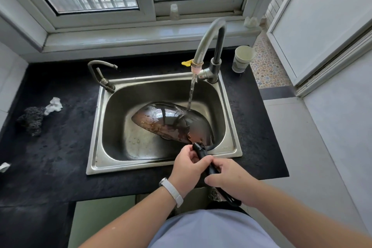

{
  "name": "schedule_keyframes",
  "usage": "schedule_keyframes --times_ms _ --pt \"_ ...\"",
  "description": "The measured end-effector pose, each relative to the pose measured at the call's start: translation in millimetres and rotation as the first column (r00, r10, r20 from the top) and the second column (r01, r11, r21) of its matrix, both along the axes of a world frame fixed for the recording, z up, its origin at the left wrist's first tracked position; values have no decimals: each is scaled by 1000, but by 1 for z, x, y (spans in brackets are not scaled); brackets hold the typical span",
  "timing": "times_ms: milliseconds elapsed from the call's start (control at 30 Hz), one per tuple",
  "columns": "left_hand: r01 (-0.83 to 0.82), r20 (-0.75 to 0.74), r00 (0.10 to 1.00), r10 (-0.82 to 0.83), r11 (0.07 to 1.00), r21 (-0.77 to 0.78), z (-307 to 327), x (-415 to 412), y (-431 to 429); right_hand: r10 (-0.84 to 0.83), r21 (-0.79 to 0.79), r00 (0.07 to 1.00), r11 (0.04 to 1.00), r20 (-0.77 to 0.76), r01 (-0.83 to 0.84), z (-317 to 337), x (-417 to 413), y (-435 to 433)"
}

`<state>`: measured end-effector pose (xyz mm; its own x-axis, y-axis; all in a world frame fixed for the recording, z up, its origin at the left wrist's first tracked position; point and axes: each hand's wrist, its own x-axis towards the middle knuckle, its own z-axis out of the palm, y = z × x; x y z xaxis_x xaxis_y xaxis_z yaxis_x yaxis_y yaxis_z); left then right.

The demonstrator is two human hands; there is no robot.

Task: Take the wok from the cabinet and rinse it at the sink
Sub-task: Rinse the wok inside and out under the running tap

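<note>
A dark wok lies tipped on its side in the steel sink, its wet outer underside facing up and toward me. Water runs from the tall faucet and lands on the wok's upper right edge. The wok's black handle sticks out over the sink's front rim. My left hand grips the handle near the wok. My right hand grips it farther back, toward its end.
A small second tap stands at the sink's back left corner. A paper cup sits on the black counter at the back right. A dark scouring pad and a crumpled white tissue lie on the left.
</note>
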<state>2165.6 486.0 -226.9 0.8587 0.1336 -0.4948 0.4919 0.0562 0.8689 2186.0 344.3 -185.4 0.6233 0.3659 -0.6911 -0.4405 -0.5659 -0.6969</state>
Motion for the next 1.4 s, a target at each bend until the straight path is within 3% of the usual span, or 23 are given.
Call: schedule_keyframes --times_ms 567,733,900,1000,1133,1200,1333,1400 --pt "65 16 998 -65 998 6 13 -41 22 -3 -6 998 1000 65 3 11 -49 18" --pt "4 35 999 0 994 -110 12 -46 34 -41 68 997 997 69 37 15 -55 29" --pt "-92 12 995 97 967 -239 13 -43 43 -122 141 993 983 3 120 17 -55 49" --pt "-127 24 991 134 973 -194 12 -39 51 -179 208 980 959 -81 193 18 -55 62" --pt "-120 33 992 122 990 -73 9 -31 61 -131 298 962 933 -239 201 22 -49 73" --pt "-94 34 995 95 995 -29 10 -28 64 -112 240 956 954 -273 180 24 -43 77" --pt "-67 3 998 67 998 16 10 -22 70 -56 35 996 998 -72 58 22 -38 87" --pt "-44 0 999 44 998 43 8 -21 72 -66 20 997 998 -40 67 20 -42 89"
